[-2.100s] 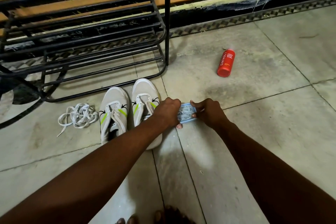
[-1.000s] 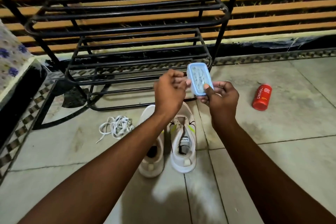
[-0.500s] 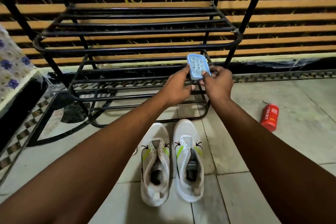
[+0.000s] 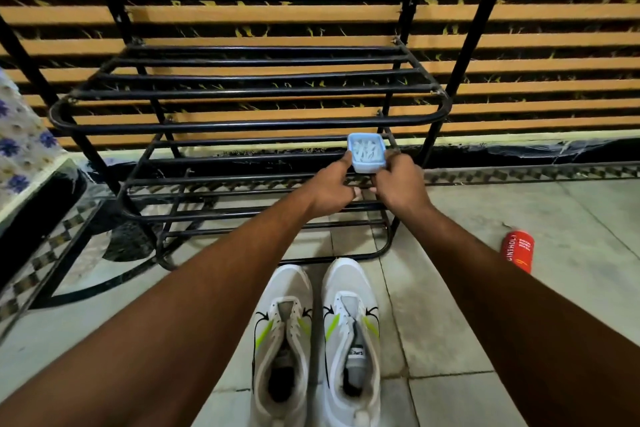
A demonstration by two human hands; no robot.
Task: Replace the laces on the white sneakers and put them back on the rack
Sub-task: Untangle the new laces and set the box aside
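Both arms are stretched far forward, and the small blue box (image 4: 367, 153) is between the two hands at the right end of the black rack (image 4: 242, 123), at the height of its middle shelf. The left hand (image 4: 332, 189) pinches the left side of the box with curled fingers and thumb. The right hand (image 4: 398, 184) grips the right side in the same way, its fingers bent around the edge. The box lies almost flat with its clear top facing up, and white pieces are visible inside. Whether it already rests on the bars, I cannot tell.

Two seconds ago the hands held this box low, just above the floor (image 4: 571, 218) and beside the shoes. Since then it was lifted and carried away from the person to the rack. Half a second ago it was tilted with its face towards the camera, and now it is levelled.

The white sneakers (image 4: 349, 284) stand unlaced on the floor, side by side, just near of the rack, toes pointing to it. They have not moved. The heap of old laces, earlier seen left of them, is now out of view.

The red bottle (image 4: 517, 251) lies on the floor at the right, well apart from the shoes. A flowered cloth (image 4: 20, 135) shows at the left edge.
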